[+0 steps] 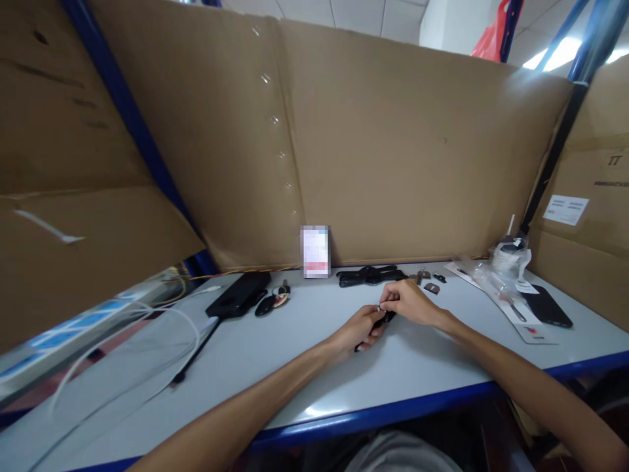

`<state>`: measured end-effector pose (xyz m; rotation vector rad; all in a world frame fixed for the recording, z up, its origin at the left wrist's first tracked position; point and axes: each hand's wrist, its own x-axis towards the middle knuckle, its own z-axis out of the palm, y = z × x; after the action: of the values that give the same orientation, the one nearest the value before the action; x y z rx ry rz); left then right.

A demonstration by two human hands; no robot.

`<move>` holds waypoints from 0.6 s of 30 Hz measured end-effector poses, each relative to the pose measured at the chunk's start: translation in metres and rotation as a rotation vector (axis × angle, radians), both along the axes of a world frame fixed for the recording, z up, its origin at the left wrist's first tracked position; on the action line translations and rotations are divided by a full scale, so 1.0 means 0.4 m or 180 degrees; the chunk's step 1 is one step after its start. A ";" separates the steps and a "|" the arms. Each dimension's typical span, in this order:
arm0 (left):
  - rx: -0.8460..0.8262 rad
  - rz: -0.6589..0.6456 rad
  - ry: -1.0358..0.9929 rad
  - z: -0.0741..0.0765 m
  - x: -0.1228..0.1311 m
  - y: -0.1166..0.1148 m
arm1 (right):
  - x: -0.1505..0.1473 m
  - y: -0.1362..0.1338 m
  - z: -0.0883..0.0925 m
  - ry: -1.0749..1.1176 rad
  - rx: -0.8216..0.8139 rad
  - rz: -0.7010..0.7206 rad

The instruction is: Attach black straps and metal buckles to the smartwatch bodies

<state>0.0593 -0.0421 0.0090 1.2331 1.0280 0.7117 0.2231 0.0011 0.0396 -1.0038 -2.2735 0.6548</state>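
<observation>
My left hand point(362, 328) is closed around a slim black piece like a handle point(388, 316), whose dark ends stick out past the fingers. My right hand point(407, 301) meets it from the right, thumb and forefinger pinched on a tiny light-coloured part point(380, 307) at the top of the black piece. The fingers hide most of that part, so its kind cannot be made out. Behind the hands lies a group of long black pieces point(368, 276). Just beyond my right hand are small metal plates point(432, 288) and a small black-and-silver part point(439, 278).
To the left sit a black power bank point(240, 295), keys with a black fob point(266, 305), white cables and a power strip point(73, 328). On the right are a phone point(548, 306), a packaged card point(533, 333) and a plastic-wrapped item point(508, 259). Cardboard walls point(393, 151) enclose the table.
</observation>
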 end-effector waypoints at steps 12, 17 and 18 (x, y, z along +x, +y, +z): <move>-0.0142 -0.0114 -0.0227 -0.002 -0.015 0.003 | 0.024 0.020 -0.027 -0.0653 0.0937 -0.0233; -0.0132 -0.0127 -0.0158 -0.006 -0.015 0.007 | 0.020 0.001 -0.039 -0.0874 0.1397 -0.0297; -0.0131 -0.0135 -0.0149 -0.006 -0.015 0.007 | 0.018 -0.001 -0.040 -0.0915 0.1435 -0.0309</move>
<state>0.0534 -0.0392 0.0067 1.1938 0.9708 0.6805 0.2303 0.0005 0.0235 -1.0190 -2.4390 -0.0552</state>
